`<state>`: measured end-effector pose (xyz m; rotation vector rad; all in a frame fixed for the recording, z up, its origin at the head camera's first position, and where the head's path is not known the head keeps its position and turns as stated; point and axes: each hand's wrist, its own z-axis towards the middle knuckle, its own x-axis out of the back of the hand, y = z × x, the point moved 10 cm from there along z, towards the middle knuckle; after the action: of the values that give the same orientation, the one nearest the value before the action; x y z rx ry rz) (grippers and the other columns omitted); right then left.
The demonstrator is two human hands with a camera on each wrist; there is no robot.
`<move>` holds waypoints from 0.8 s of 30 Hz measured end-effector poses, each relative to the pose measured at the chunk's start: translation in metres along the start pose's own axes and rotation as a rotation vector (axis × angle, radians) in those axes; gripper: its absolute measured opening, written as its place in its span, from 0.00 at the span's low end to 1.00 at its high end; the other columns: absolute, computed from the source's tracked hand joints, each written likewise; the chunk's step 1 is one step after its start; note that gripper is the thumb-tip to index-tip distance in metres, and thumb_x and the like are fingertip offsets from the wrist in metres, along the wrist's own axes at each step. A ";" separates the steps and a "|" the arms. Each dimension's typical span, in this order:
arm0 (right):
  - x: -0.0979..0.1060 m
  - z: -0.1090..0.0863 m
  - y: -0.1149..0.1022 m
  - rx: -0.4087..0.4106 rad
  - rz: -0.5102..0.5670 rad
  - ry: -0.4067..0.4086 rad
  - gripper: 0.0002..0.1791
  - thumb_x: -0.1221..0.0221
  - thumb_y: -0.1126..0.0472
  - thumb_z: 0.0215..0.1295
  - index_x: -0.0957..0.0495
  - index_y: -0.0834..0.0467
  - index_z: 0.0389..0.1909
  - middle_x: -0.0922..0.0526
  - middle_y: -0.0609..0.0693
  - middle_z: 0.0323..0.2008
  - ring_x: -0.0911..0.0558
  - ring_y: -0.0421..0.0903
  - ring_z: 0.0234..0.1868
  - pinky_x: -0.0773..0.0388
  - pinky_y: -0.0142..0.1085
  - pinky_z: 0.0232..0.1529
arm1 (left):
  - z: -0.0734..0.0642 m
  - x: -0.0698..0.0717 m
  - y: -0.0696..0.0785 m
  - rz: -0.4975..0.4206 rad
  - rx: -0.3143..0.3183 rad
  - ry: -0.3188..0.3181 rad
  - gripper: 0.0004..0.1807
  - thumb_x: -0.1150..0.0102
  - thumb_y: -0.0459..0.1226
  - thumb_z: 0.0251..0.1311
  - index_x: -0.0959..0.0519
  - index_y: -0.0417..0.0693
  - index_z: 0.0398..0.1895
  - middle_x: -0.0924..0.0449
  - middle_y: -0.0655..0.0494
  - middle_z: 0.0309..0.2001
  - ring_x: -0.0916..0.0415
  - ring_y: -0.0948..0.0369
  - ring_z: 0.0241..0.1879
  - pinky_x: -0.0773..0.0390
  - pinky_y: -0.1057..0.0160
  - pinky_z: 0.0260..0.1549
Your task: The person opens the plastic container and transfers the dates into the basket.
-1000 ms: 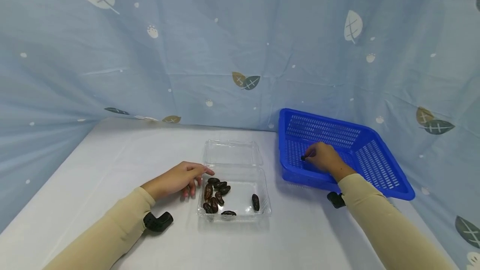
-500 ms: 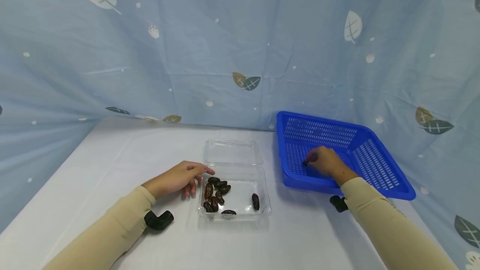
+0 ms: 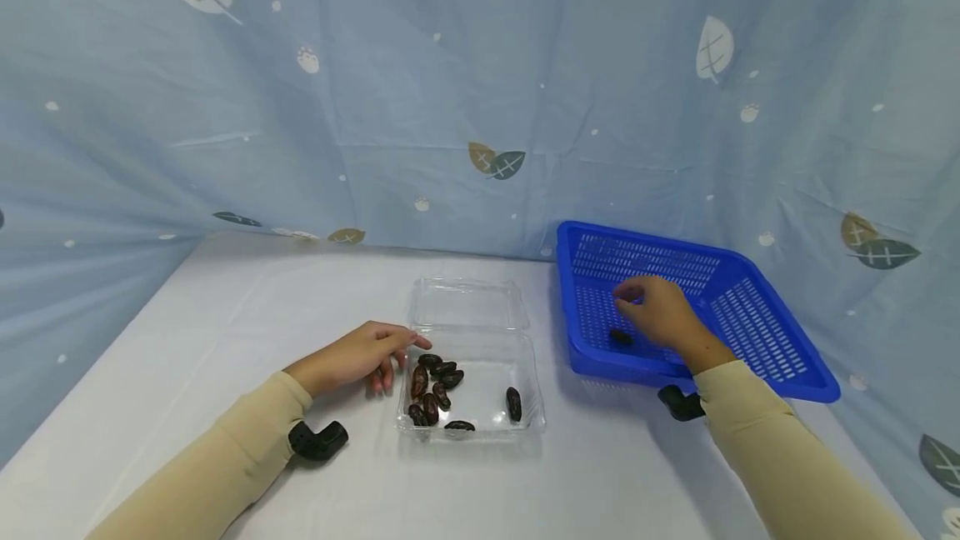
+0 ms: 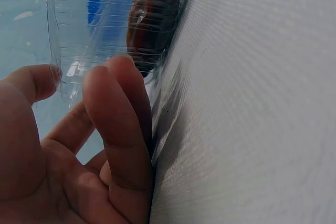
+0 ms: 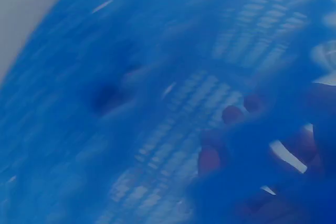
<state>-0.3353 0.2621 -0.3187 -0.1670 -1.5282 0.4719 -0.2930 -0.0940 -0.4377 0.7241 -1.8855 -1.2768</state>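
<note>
My left hand [image 3: 367, 357] rests at the left wall of a clear plastic clamshell box [image 3: 480, 373], one finger reaching over its rim. In the left wrist view, the fingertips [image 4: 100, 82] lie right at the clear wall, relaxed, with a brown date [image 4: 152, 22] behind it. Several dark dates [image 3: 420, 382] are grouped on the box's left side, and a single date [image 3: 513, 404] lies at the right. Over the blue basket [image 3: 697, 252] my right hand [image 3: 660, 311] holds nothing, its thumb and fingers apart. A date [image 3: 621, 337] lies on the basket floor below it. The right wrist view is blurred.
The box's clear lid [image 3: 468, 304] lies folded back behind it. A white cloth [image 3: 300, 298] covers the table, and a blue leaf-patterned curtain [image 3: 390, 90] hangs at the back. The basket's slotted walls stand higher than the box.
My right hand has let go of the date, which now lies on the basket floor, and has risen slightly away from it. The left hand stays in place.
</note>
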 end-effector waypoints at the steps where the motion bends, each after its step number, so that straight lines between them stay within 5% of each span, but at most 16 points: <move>1: 0.006 -0.002 -0.009 0.028 0.024 0.048 0.13 0.43 0.63 0.71 0.18 0.66 0.50 0.15 0.64 0.48 0.17 0.61 0.49 0.18 0.53 0.46 | 0.000 0.000 0.000 0.000 0.000 0.000 0.24 0.57 0.52 0.77 0.21 0.48 0.62 0.26 0.46 0.40 0.25 0.61 0.20 0.21 0.63 0.20; 5: 0.023 -0.015 -0.053 0.139 0.144 0.211 0.10 0.42 0.63 0.72 0.16 0.61 0.48 0.13 0.58 0.45 0.16 0.54 0.45 0.17 0.45 0.44 | 0.000 0.000 -0.001 -0.013 0.004 0.000 0.24 0.57 0.52 0.77 0.21 0.49 0.62 0.26 0.46 0.40 0.25 0.61 0.20 0.22 0.64 0.20; 10: 0.018 -0.035 -0.104 0.288 0.296 0.287 0.08 0.38 0.65 0.69 0.15 0.59 0.46 0.13 0.53 0.42 0.17 0.45 0.41 0.19 0.30 0.42 | 0.001 0.000 -0.002 -0.021 0.003 -0.014 0.24 0.57 0.51 0.77 0.22 0.48 0.62 0.26 0.47 0.39 0.26 0.63 0.19 0.22 0.66 0.21; 17: -0.015 -0.049 -0.158 0.446 0.447 0.166 0.08 0.34 0.67 0.65 0.14 0.57 0.44 0.13 0.49 0.41 0.18 0.40 0.41 0.17 0.33 0.42 | 0.003 0.002 0.000 0.005 -0.030 -0.008 0.24 0.57 0.52 0.77 0.21 0.48 0.62 0.26 0.46 0.41 0.27 0.63 0.19 0.23 0.66 0.21; 24: -0.058 -0.046 -0.181 0.455 0.495 0.025 0.09 0.34 0.65 0.64 0.14 0.54 0.45 0.13 0.47 0.42 0.17 0.41 0.41 0.17 0.34 0.42 | 0.004 0.002 -0.003 0.000 -0.012 -0.005 0.25 0.56 0.53 0.77 0.21 0.50 0.61 0.26 0.46 0.41 0.26 0.63 0.19 0.23 0.67 0.21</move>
<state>-0.2544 0.0850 -0.3029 -0.1939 -1.3116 1.1908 -0.2975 -0.0944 -0.4410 0.7154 -1.8800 -1.2902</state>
